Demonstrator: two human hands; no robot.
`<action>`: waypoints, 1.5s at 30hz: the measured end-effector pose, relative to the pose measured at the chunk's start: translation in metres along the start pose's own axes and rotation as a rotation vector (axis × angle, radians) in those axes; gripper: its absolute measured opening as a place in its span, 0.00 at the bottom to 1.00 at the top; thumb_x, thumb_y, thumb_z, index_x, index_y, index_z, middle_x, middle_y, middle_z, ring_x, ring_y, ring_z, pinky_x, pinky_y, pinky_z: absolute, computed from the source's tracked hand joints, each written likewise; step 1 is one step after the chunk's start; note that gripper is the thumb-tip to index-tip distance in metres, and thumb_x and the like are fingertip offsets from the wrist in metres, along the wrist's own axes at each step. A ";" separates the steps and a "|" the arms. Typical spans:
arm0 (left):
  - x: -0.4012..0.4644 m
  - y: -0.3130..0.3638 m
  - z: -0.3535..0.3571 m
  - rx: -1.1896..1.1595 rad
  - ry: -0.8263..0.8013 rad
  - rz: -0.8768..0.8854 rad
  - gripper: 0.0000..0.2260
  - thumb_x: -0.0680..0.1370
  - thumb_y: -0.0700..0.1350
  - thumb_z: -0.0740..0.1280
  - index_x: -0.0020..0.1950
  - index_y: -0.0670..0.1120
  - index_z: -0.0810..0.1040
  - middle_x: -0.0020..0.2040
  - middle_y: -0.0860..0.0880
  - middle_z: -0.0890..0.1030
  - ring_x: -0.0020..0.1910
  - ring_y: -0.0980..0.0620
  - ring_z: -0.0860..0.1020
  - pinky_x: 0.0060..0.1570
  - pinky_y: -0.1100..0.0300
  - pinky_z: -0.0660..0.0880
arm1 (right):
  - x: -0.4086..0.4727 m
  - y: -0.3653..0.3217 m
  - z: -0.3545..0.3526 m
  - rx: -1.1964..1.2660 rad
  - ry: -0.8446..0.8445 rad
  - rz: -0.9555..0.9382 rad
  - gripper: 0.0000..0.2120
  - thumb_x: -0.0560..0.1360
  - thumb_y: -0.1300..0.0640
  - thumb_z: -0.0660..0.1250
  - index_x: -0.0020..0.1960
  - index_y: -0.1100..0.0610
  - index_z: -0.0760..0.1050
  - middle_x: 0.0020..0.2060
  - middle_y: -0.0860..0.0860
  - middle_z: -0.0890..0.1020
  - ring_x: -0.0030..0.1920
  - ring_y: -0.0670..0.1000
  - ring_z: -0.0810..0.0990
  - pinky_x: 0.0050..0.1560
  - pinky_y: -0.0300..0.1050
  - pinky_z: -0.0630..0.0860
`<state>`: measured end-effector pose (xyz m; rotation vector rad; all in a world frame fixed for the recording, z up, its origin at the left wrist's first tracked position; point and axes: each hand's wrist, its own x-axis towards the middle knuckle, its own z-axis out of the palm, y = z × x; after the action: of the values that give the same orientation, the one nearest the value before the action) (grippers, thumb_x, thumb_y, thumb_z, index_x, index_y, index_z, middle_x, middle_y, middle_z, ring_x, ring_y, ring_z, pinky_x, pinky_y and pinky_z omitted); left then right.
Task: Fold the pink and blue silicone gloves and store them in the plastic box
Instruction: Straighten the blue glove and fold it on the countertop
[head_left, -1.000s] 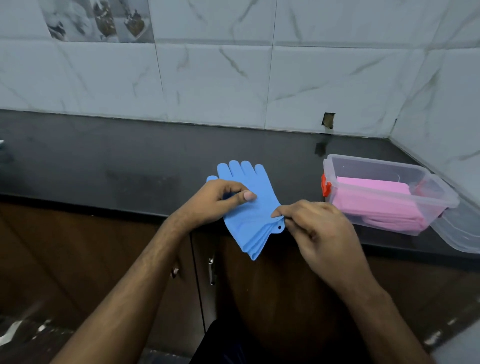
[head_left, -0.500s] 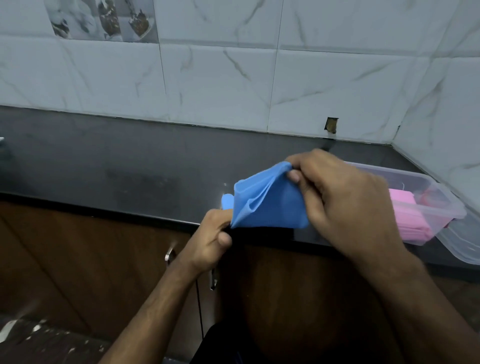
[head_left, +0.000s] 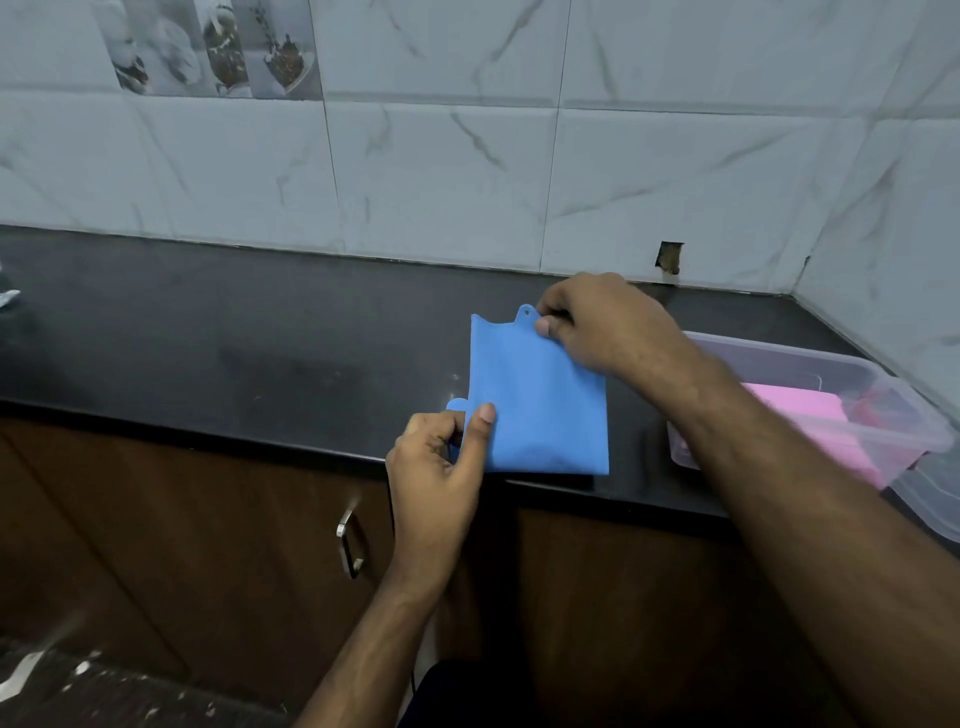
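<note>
The folded blue gloves (head_left: 540, 405) lie at the table's (head_left: 260, 338) front edge, long axis front to back. The left hand (head_left: 441, 452) pinches their near left corner, the right hand (head_left: 597, 327) their far tab. The box (head_left: 883, 384) sits right of them, nearer the right hand.

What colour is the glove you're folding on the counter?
Blue. The head view shows the folded glove plainly, held by both hands on the dark counter.

Between the two hands lies a plain sky-blue glove (head_left: 540, 400) on a glossy black counter (head_left: 234, 338). Beyond the hands the wall tiles (head_left: 441, 171) are white with grey marble veining — under the right forearm, a clear plastic box (head_left: 883, 410) shows pink gloves (head_left: 810, 415).
</note>
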<state>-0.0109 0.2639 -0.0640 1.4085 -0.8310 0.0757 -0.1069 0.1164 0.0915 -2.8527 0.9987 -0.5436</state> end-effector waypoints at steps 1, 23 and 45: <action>0.001 0.001 0.000 0.029 0.007 -0.032 0.26 0.79 0.61 0.69 0.33 0.41 0.71 0.33 0.43 0.74 0.35 0.49 0.73 0.36 0.51 0.70 | 0.006 0.001 0.007 -0.024 -0.015 0.009 0.07 0.81 0.49 0.65 0.53 0.48 0.81 0.49 0.48 0.83 0.49 0.54 0.79 0.45 0.46 0.70; 0.051 0.008 0.000 0.503 -0.397 -0.330 0.33 0.74 0.70 0.65 0.72 0.52 0.72 0.66 0.55 0.78 0.67 0.50 0.74 0.67 0.48 0.63 | 0.027 0.027 0.090 0.031 -0.172 0.071 0.17 0.84 0.52 0.59 0.36 0.50 0.67 0.36 0.47 0.77 0.37 0.50 0.75 0.34 0.46 0.66; 0.094 -0.001 0.005 -0.268 -0.574 -0.513 0.12 0.78 0.52 0.74 0.54 0.44 0.87 0.53 0.43 0.88 0.53 0.44 0.87 0.50 0.54 0.83 | 0.029 0.030 0.059 0.322 -0.466 -0.021 0.41 0.62 0.20 0.60 0.54 0.54 0.80 0.47 0.49 0.86 0.48 0.51 0.85 0.50 0.47 0.82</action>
<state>0.0555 0.2197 -0.0135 1.3593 -0.8730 -0.8364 -0.0825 0.0720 0.0396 -2.5255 0.7233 -0.0225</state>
